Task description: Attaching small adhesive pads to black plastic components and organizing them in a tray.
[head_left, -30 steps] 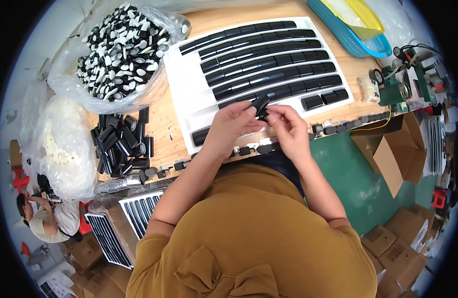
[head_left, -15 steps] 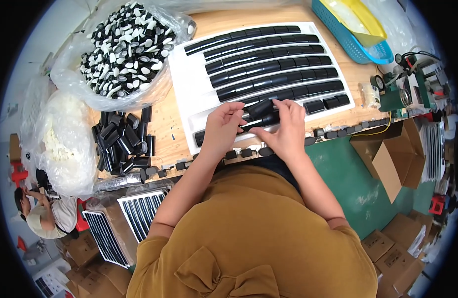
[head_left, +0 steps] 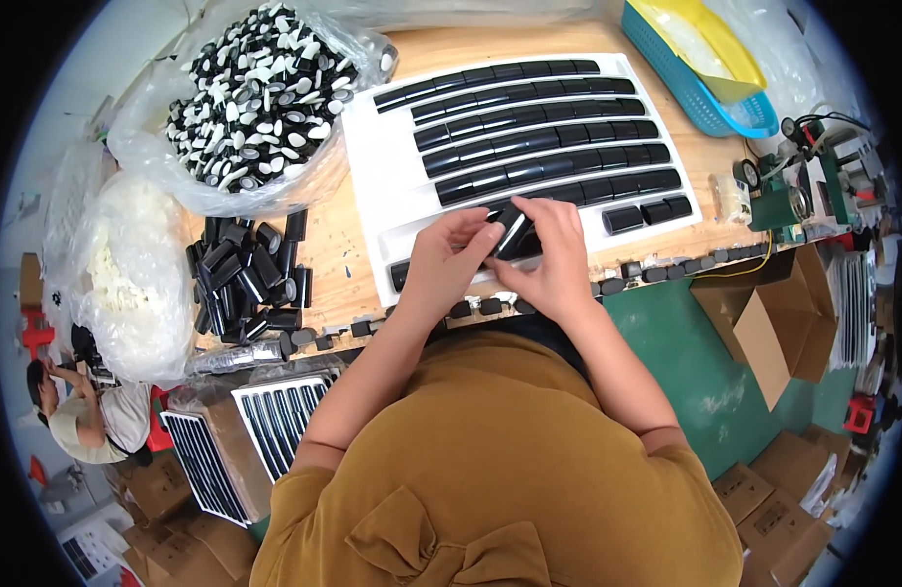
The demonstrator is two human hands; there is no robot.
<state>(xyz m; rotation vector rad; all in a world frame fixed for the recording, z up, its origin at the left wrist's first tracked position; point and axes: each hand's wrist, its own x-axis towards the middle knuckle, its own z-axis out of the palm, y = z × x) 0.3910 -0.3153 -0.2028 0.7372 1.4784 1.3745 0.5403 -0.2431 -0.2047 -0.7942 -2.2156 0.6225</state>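
Over the near part of a white tray (head_left: 381, 186), my left hand (head_left: 445, 256) and my right hand (head_left: 551, 256) are close together. Both have their fingers closed on a glossy black cylindrical piece (head_left: 513, 233), held tilted between them. Behind it, rows of similar black pieces (head_left: 544, 174) lie in the tray's slots. In the nearest row, a few black pieces (head_left: 623, 218) sit right of my right hand, and one black piece (head_left: 399, 276) shows left of my left hand. My fingers cover the slot under the held piece.
Left of the tray lies a pile of loose black pieces (head_left: 246, 274). A plastic bag (head_left: 265, 108) of black and white parts stands behind it. A blue basket (head_left: 705, 103) is at the back right, near a green device (head_left: 779, 207). Dark caps (head_left: 656, 268) line the table's front edge.
The held black piece has turned from nearly level to a steeper tilt. My fingers have shifted around it, and the whole view has moved slightly.
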